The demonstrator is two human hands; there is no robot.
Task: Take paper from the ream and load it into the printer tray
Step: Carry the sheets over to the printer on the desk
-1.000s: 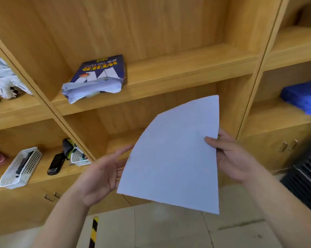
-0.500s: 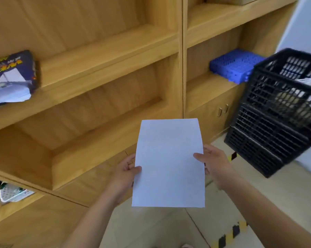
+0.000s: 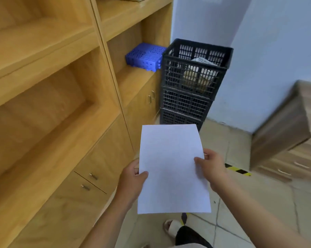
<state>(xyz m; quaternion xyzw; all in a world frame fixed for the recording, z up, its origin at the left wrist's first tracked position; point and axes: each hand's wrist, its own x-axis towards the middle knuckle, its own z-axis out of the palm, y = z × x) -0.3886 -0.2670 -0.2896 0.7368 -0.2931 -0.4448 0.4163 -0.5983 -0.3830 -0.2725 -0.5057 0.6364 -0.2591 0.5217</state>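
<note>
While the left hand [image 3: 131, 179] and right hand [image 3: 211, 167] each pinch a side edge, the flat white paper sheet [image 3: 172, 169] hangs above tiled floor. Beyond, 3 stacked black plastic lattice crates [image 3: 187, 97] stand; the top crate holds pale, indistinct items.

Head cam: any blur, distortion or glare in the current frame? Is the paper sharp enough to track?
Head view: paper edges crisp; drawer unit at right smeared by motion blur; shelf boards slant and bow from the wide-angle lens; light even and soft, no glare, slight bluish cast on the wall.
</note>
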